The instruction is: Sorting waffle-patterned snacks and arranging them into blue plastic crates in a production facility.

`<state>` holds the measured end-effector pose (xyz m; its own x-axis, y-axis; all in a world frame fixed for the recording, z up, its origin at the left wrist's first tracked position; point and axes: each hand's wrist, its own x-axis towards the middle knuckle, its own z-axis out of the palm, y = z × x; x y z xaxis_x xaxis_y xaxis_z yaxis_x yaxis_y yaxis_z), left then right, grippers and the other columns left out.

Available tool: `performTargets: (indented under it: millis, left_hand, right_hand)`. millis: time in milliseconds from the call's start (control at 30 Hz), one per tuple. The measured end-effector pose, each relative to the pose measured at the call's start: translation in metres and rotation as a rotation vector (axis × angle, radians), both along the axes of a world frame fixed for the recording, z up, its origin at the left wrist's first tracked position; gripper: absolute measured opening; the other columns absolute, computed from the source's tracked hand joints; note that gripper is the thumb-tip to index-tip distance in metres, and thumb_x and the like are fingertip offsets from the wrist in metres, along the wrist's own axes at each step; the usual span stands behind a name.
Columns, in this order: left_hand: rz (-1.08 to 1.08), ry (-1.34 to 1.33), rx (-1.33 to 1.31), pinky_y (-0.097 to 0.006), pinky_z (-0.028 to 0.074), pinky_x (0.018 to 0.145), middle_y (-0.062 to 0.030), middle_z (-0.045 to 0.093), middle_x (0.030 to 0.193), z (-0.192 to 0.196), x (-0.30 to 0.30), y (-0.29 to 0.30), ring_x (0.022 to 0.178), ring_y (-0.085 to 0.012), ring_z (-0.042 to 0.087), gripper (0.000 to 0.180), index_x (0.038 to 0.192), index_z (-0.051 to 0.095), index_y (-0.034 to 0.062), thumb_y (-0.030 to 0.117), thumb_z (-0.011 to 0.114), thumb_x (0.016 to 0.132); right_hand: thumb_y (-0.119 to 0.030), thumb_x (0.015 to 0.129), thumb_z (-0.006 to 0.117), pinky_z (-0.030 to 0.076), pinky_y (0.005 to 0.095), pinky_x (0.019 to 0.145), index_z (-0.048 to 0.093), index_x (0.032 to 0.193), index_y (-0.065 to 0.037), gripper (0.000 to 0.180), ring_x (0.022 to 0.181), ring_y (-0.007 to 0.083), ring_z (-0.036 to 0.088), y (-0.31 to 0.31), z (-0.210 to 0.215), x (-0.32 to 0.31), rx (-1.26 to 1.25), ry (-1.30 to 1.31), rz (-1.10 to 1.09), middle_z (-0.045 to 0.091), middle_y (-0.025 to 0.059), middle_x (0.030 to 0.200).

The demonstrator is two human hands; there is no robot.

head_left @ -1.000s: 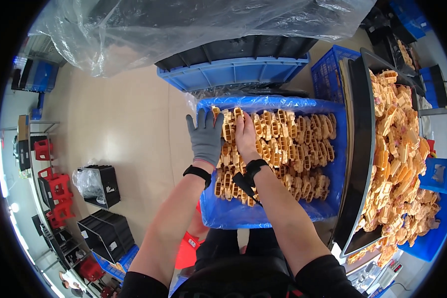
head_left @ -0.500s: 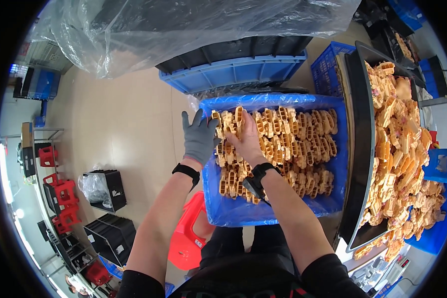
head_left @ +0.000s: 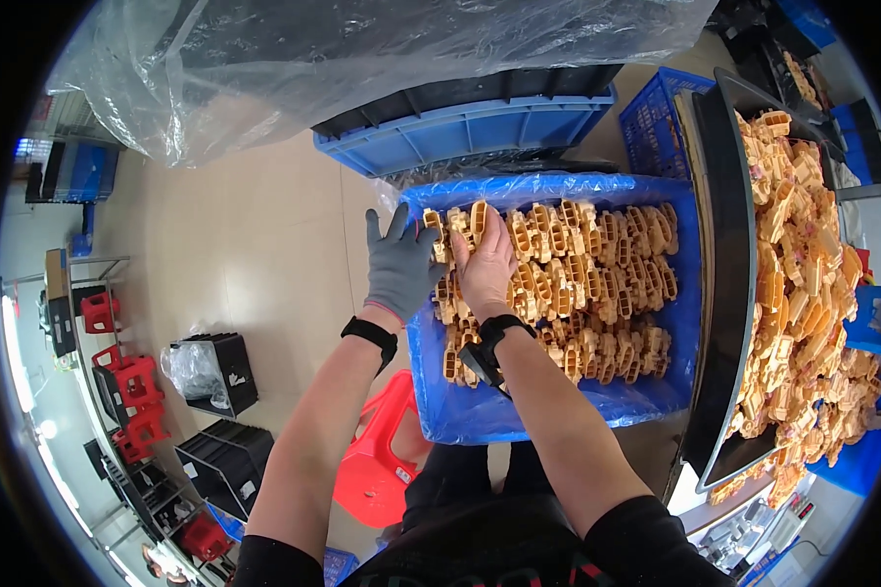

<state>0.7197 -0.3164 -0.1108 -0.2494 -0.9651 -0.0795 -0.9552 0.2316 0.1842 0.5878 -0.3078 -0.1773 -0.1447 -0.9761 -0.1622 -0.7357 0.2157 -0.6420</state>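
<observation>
A blue crate lined with blue plastic film holds rows of several orange-yellow moulded plastic parts. My left hand, in a grey glove, presses flat against the left end of the rows near the crate's left wall. My right hand, bare with a black wrist strap, lies palm down on the parts just beside it. Between the two hands stands a short stack of parts at the crate's far left corner. Neither hand is closed around a part.
A black tray at the right carries a heap of the same orange parts. Stacked blue and black crates under clear plastic sheet stand behind. A red stool is below, black and red bins at left.
Both hands have shifted left and toward the crate's far left corner, pushing parts together there. The view has also tilted slightly.
</observation>
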Motion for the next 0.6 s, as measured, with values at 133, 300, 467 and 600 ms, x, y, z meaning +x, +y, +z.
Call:
performTargets:
  millis: [133,300,467,600]
  left_hand:
    - [-0.004,0.022,0.025,-0.065,0.016,0.107,-0.0112,0.061,0.112,0.004,0.003,0.0,0.128,-0.0299,0.039,0.044,0.108,0.062,0.0102,0.032,0.072,0.072]
    - [-0.015,0.043,-0.021,-0.065,0.018,0.106,-0.0115,0.063,0.113,-0.005,0.005,-0.013,0.132,-0.0311,0.036,0.052,0.117,0.059,0.0107,0.035,0.071,0.072]
    - [-0.014,-0.088,0.064,-0.064,0.015,0.107,-0.0134,0.055,0.126,-0.005,-0.002,-0.012,0.132,-0.0319,0.034,0.063,0.127,0.053,0.0116,0.039,0.07,0.072]
    - [-0.016,-0.131,0.107,-0.062,0.014,0.109,-0.0122,0.046,0.139,-0.005,-0.001,-0.008,0.136,-0.0312,0.03,0.076,0.135,0.047,0.0124,0.043,0.071,0.07]
  right_hand:
    - [-0.04,0.093,0.056,0.024,0.0501,0.106,0.024,0.145,-0.011,0.068,0.131,0.0328,0.036,-0.007,-0.001,0.003,-0.073,0.024,-0.01,0.034,0.0151,0.145]
    - [-0.039,0.092,0.056,0.025,0.0485,0.105,0.026,0.143,-0.008,0.067,0.129,0.0321,0.038,-0.01,-0.001,0.01,-0.153,0.085,0.012,0.035,0.0157,0.145]
    - [-0.045,0.09,0.058,0.024,0.0498,0.105,0.027,0.144,-0.01,0.072,0.129,0.0329,0.038,-0.011,-0.002,0.006,-0.097,0.022,0.01,0.034,0.0172,0.145]
    - [-0.051,0.087,0.06,0.022,0.0516,0.107,0.025,0.145,-0.01,0.079,0.134,0.0335,0.032,-0.008,-0.001,-0.003,-0.129,-0.063,0.014,0.031,0.018,0.146]
